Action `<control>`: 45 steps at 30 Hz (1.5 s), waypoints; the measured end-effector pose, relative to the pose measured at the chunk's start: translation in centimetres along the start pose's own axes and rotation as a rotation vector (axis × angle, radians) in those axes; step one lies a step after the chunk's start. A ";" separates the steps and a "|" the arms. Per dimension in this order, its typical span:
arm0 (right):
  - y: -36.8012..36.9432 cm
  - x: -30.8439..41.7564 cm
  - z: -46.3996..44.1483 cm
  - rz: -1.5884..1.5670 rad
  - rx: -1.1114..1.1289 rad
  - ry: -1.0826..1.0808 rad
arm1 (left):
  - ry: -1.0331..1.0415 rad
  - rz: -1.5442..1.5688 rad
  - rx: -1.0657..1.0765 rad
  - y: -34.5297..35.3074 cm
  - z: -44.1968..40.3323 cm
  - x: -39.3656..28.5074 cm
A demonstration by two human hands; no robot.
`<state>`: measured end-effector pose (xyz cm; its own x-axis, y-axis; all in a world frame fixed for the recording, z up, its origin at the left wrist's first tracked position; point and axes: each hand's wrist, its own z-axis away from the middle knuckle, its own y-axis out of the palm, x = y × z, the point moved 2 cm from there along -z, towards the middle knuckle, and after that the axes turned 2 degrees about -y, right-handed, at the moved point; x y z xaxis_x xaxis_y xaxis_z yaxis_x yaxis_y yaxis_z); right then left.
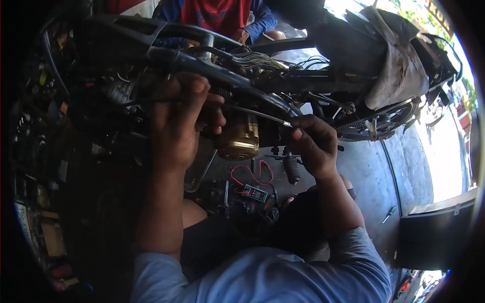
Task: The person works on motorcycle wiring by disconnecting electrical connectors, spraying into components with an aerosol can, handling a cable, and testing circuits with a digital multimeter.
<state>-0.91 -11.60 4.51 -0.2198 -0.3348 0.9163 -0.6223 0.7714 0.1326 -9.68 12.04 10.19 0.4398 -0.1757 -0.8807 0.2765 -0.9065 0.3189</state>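
A thin grey cable (257, 115) with a shiny metal end runs between my two hands, in front of the motorcycle frame (217, 68). My left hand (182, 116) is closed around its left stretch, fingers curled and thumb uppermost. Between thumb and fingertips, my right hand (316, 144) pinches the cable close to the metal end. Just below and behind the cable hangs a gold-coloured engine cover (239, 144). The exact shape of the metal tip is too small to tell.
A co-worker in a red and blue shirt (214, 12) sits beyond the motorcycle, near bundled exposed wires (262, 61). On the floor are a multimeter (255, 193) with a red lead and a screwdriver (389, 214). A dark box (437, 237) stands right; cluttered shelves line the left.
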 end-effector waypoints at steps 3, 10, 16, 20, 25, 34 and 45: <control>-0.2 -0.2 0.1 -0.037 0.059 -0.066 | -0.060 0.027 -0.057 0.1 0.1 0.2; -0.8 1.3 0.3 -0.022 0.056 -0.173 | -0.120 0.105 -0.053 0.1 -0.5 0.8; -1.6 1.7 0.6 -0.069 0.107 -0.305 | -0.217 0.310 -0.037 0.2 -1.0 1.8; -2.1 1.9 0.6 -0.073 0.113 -0.349 | -0.233 0.352 -0.026 0.4 -1.2 2.1; -2.4 1.8 0.9 -0.075 0.069 -0.319 | -0.221 0.318 -0.089 0.8 -1.1 2.1; -2.7 1.9 0.8 -0.057 0.061 -0.295 | -0.171 0.214 -0.142 1.0 -1.1 2.0; -3.0 0.2 -0.7 0.514 0.123 -0.205 | 0.070 -0.160 -0.143 1.5 -1.8 1.2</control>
<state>1.40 -13.59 4.52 -0.6514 -0.0403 0.7577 -0.4771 0.7983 -0.3676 -7.20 11.13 10.20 0.4377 -0.0023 -0.8991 0.4640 -0.8560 0.2280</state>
